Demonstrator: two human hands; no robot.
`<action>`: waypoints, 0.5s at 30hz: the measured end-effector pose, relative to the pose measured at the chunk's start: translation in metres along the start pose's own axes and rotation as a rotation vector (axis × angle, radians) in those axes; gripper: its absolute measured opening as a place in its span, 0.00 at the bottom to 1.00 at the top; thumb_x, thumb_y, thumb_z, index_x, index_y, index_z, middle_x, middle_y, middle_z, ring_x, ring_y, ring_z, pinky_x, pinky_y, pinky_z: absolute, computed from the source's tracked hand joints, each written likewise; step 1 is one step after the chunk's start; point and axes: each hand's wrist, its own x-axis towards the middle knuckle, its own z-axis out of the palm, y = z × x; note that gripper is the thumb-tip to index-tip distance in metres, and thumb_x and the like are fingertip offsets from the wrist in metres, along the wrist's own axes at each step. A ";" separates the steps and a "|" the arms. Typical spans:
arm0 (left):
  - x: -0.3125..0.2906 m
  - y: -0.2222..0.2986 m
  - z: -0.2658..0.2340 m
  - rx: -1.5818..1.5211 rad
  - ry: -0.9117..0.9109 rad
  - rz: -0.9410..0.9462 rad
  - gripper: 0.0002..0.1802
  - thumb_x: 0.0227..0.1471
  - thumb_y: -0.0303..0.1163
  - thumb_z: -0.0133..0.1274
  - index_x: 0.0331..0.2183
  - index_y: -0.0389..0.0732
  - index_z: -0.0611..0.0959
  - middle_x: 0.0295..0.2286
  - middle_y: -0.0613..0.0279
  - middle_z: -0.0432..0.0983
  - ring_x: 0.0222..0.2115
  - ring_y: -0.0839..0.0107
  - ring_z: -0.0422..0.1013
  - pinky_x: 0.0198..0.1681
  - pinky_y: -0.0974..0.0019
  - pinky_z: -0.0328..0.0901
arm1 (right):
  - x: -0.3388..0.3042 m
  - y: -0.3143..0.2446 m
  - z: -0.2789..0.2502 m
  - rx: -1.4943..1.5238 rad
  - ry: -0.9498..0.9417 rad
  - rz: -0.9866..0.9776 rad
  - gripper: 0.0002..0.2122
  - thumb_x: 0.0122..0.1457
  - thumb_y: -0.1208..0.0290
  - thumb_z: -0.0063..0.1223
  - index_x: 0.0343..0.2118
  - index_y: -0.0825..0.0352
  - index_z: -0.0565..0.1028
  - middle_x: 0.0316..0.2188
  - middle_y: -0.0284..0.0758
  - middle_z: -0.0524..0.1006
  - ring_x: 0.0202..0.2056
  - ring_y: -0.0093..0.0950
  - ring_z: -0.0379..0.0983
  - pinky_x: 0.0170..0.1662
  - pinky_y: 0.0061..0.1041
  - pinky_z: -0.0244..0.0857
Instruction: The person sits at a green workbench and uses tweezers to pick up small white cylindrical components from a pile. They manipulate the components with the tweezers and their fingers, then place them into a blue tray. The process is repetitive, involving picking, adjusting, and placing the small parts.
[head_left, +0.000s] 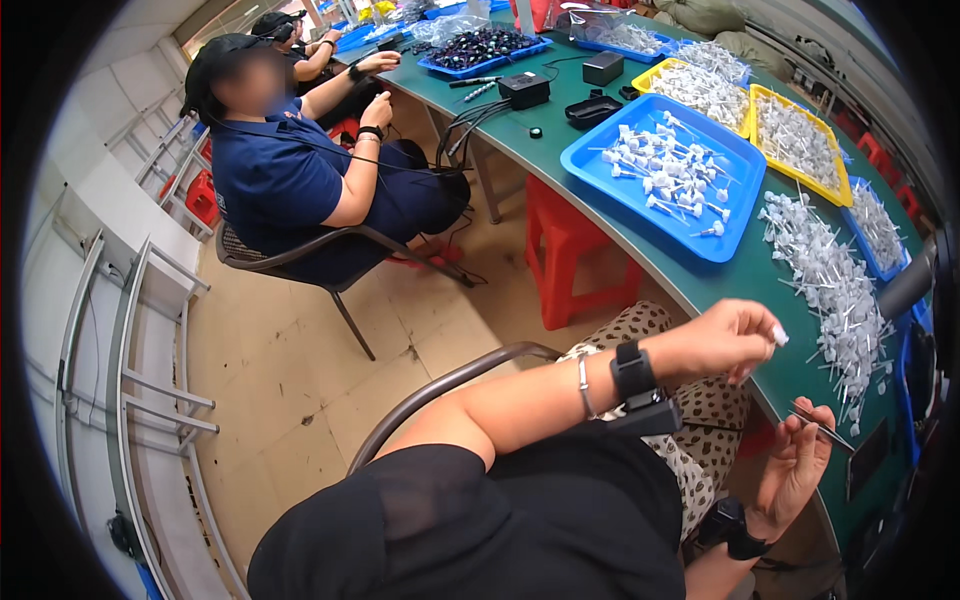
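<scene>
My left hand (732,338) is raised over the table's near edge, its fingers bent together. A small white piece (780,336) shows at its fingertips; I cannot tell whether it is gripped or worn on a finger. Lower right, my right hand (797,455) is closed around metal tweezers (826,428), whose tips point toward the table. Just beyond both hands lies a loose heap of white plastic parts with thin stems (825,290). To the left of the heap, a blue tray (727,240) carries more white stemmed parts.
Yellow trays (848,190) of white parts stand along the far side of the green table (560,150). A black box (524,90) with cables sits farther left. Beside me a person (290,170) works seated; a red stool (560,265) is under the table.
</scene>
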 end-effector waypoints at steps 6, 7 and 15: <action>-0.037 -0.024 0.015 -0.226 -0.063 -0.129 0.11 0.57 0.26 0.52 0.43 0.36 0.76 0.25 0.69 0.71 0.18 0.84 0.65 0.20 0.77 0.60 | -0.004 0.005 0.009 0.097 -0.061 0.068 0.15 0.65 0.72 0.53 0.52 0.69 0.67 0.45 0.44 0.76 0.39 0.27 0.78 0.46 0.28 0.78; -0.040 -0.029 0.016 -0.208 -0.061 -0.145 0.11 0.55 0.25 0.52 0.42 0.35 0.77 0.27 0.69 0.72 0.18 0.84 0.65 0.20 0.77 0.60 | -0.005 0.008 0.015 0.098 -0.046 0.075 0.16 0.65 0.72 0.53 0.52 0.69 0.67 0.45 0.44 0.76 0.39 0.28 0.78 0.46 0.29 0.77; -0.053 -0.034 0.017 -0.101 0.003 -0.187 0.11 0.58 0.27 0.52 0.44 0.39 0.74 0.29 0.70 0.74 0.22 0.83 0.68 0.23 0.77 0.64 | -0.012 0.030 0.032 0.179 -0.061 0.186 0.13 0.65 0.73 0.52 0.50 0.71 0.68 0.46 0.45 0.75 0.43 0.31 0.78 0.49 0.32 0.76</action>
